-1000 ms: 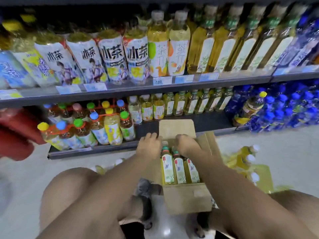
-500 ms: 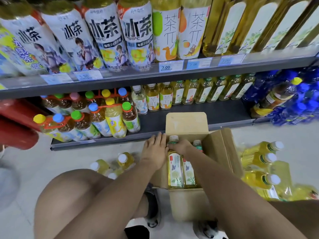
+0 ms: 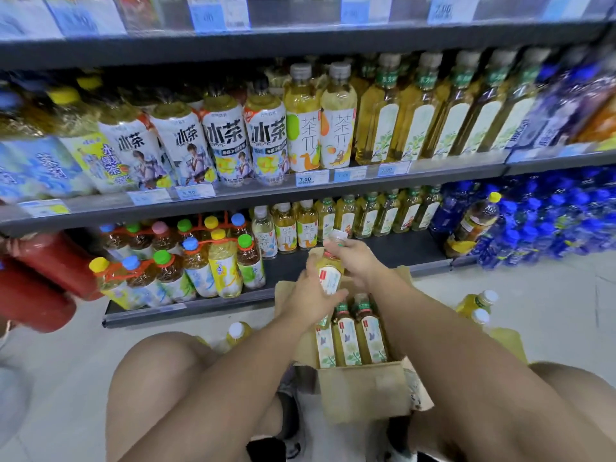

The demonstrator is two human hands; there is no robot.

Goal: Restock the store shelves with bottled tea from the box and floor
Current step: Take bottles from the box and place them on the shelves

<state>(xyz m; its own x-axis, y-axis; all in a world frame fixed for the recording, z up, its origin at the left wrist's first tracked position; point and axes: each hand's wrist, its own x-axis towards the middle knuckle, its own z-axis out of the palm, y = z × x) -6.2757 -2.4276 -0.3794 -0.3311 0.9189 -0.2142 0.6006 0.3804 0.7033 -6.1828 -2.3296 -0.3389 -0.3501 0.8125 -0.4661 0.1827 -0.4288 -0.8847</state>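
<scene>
Squatted facing the store shelves (image 3: pixel 300 198), crammed with drinks. Had a bare dark stretch of the bottom shelf (image 3: pixel 400 255) straight ahead, in front of a back row (image 3: pixel 376 216) of matching tea. Worked over the cardboard box (image 3: pixel 363 391), open on the floor (image 3: pixel 550 295), three boxed bottles (image 3: pixel 350 338) upright inside, loose bottles (image 3: pixel 476 300) off to the right. Held one tea bottle (image 3: pixel 328 276) just above the box, long axis near upright, cap tipped toward the shelf. Gripped its neck with the right hand (image 3: pixel 355 261); cupped its lower body with the left hand (image 3: pixel 308 298). Needed, seemingly, a push forward and slightly right to reach the bare stretch; judged the right hand nearer and likelier to lead
</scene>
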